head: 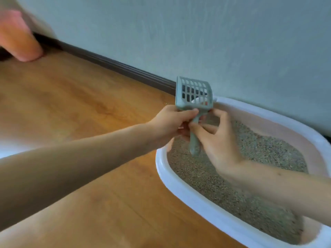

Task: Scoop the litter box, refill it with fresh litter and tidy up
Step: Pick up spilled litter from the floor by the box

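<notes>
Over the litter box (180, 185), by the wall on the wooden floor (71, 113), a green litter scoop (192, 96) is held up by the left hand (172, 122) and pinched by the right hand (215, 138). Scooping looks barely begun; refilling and tidying are left.

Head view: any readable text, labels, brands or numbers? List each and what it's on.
None readable.
Scoop: no print or embossing visible.
Litter box: bare white rim, no label showing.
Wall and floor: no signs or markings.
</notes>
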